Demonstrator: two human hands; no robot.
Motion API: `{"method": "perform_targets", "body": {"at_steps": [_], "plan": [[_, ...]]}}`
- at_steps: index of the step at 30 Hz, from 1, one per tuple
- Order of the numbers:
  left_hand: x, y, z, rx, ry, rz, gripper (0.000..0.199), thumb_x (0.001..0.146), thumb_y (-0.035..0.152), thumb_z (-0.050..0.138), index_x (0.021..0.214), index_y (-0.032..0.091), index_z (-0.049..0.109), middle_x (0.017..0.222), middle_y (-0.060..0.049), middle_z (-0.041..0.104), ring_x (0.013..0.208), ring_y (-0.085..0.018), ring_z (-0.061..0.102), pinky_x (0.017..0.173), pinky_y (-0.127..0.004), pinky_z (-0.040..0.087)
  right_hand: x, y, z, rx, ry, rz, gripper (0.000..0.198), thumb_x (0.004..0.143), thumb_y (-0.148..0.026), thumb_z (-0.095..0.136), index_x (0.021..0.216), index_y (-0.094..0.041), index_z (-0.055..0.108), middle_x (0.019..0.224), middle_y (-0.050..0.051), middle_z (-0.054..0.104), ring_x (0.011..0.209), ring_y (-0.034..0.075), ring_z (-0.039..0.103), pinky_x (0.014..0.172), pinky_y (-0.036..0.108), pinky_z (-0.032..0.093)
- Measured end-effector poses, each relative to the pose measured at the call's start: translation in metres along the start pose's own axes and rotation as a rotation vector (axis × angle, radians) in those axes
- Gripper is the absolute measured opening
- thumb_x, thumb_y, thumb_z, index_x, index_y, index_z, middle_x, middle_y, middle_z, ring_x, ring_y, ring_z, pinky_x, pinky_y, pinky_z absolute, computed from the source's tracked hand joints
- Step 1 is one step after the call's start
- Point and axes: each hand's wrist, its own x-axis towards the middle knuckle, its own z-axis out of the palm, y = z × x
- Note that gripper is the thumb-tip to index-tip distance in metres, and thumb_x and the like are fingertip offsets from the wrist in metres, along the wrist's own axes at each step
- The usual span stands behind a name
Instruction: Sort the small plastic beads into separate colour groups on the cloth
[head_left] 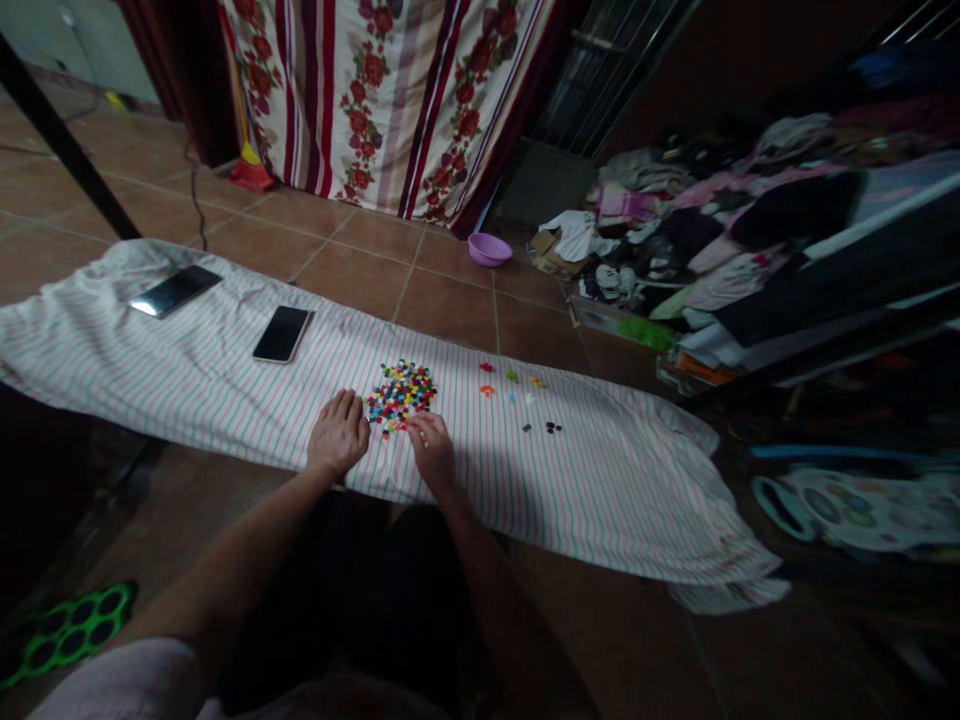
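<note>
A heap of small bead-like pieces (401, 391) in many colours lies on a striped cloth (420, 470). My left hand (339, 432) rests flat on the cloth at the heap's left edge, fingers stretched out, holding nothing. At the lower right edge of the heap, the fingertips of my right hand (431, 445) are pinched together; any piece between them is too small to make out. To the right sit little single-colour groups: red (486, 367), green (511, 375), yellow (537, 382), orange (487, 391), blue (512, 398), white (531, 399), grey (526, 427) and black (553, 427).
A phone (283, 334) and a larger dark-screened device (175, 291) lie on the cloth at left. Beyond it, a purple basin (490, 250) stands on the tiled floor before a flowered curtain (360, 100). Clothes (675, 220) are piled at right. A green-rimmed rack (71, 632) is lower left.
</note>
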Motion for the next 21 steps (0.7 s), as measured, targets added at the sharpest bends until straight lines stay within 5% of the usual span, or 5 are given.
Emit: {"method": "perform_targets", "body": {"at_steps": [8,21], "plan": [[0.0,0.0,-0.001,-0.015,-0.021,-0.013,0.047,0.089,0.031,0.035,0.123,0.005,0.055,0.133,-0.02,0.053,0.132,-0.031,0.041,0.108,-0.046,0.033,0.011,0.0,0.011,-0.143,-0.043,-0.011,0.031,0.091,-0.022,0.044,0.108,-0.022,0.07,0.104,0.008,0.058,0.095,0.018,0.057,0.092,0.033,0.048],[0.0,0.001,-0.001,0.012,0.002,0.002,0.046,0.09,0.031,0.035,0.124,0.008,0.055,0.133,-0.018,0.055,0.131,-0.03,0.043,0.107,-0.046,0.034,0.023,-0.005,0.014,-0.237,-0.03,0.094,0.021,0.089,-0.026,0.052,0.093,-0.023,0.072,0.097,0.006,0.059,0.09,0.018,0.058,0.083,0.029,0.048]]}}
